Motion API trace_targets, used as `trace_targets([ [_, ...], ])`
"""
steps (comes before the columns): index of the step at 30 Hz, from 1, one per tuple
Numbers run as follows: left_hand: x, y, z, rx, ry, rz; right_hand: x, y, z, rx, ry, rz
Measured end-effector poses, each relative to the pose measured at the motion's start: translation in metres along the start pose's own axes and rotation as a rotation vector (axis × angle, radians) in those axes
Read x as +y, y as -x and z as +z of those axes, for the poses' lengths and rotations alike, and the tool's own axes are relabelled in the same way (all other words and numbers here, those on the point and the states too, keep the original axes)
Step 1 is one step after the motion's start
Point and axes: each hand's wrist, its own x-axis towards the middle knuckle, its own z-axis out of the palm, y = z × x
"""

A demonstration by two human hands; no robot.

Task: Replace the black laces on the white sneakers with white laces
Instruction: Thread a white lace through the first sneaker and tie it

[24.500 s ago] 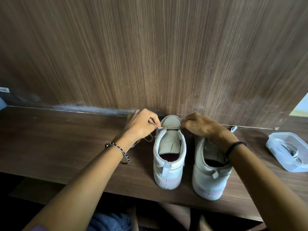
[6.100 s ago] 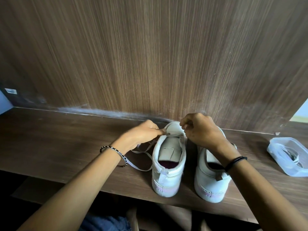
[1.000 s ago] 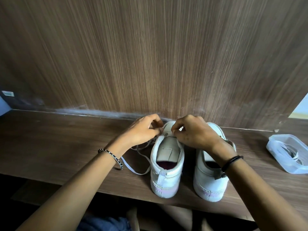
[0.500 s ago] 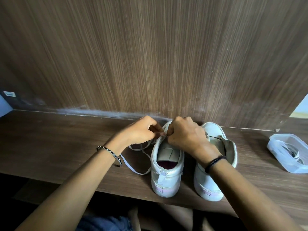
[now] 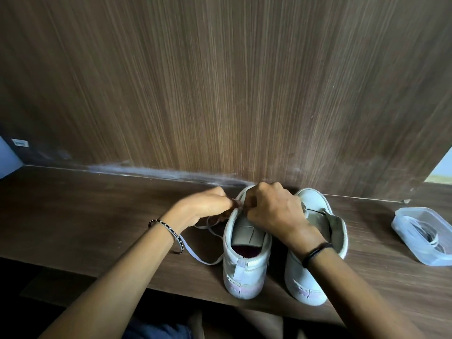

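Threading looks to be the step: both hands, the left hand (image 5: 205, 206) and right hand (image 5: 271, 211), pinch closed on the flat white lace (image 5: 195, 253) at the left white leather sneaker (image 5: 244, 265), centre frame (eyelets hidden). Next, probably, pull the slack through.

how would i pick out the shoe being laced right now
On the dark wooden shelf, two white sneakers stand side by side, heels toward the camera. It is the left sneaker, under both hands, with a white lace trailing beside it.

left sneaker (image 5: 244, 250) eyelets hidden, container (image 5: 426, 237) edge-cropped
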Motion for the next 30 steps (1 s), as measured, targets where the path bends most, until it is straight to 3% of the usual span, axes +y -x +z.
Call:
trace_targets([
  [5, -0.008, -0.013, 0.004, 0.228, -0.283, 0.148, 0.009, -0.004, 0.003, -0.012, -0.060, 0.060],
  [10, -0.002, -0.003, 0.002, 0.201, -0.414, 0.378, 0.028, -0.010, 0.001, -0.001, -0.197, 0.020],
  [13, -0.002, -0.003, 0.002, 0.218, -0.444, 0.344, 0.034, -0.011, -0.006, 0.009, -0.259, -0.028],
  [16, -0.003, -0.004, -0.001, 0.209, -0.291, 0.299, 0.038, -0.013, -0.007, 0.021, -0.324, -0.064],
  [20, 0.006, 0.004, -0.006, 0.160, 0.083, 0.387, 0.041, -0.018, -0.005, 0.031, -0.453, -0.133],
  [25, 0.030, 0.022, -0.009, 0.161, 0.220, 0.515, 0.037, -0.019, -0.004, -0.167, -0.889, -0.214],
  [27, 0.035, 0.024, -0.008, 0.141, 0.296, 0.524, 0.036, -0.018, -0.005, -0.097, -0.937, -0.193],
  [30, 0.034, 0.023, -0.011, 0.122, 0.382, 0.492, 0.037, -0.020, -0.011, 0.121, -1.101, -0.019],
])
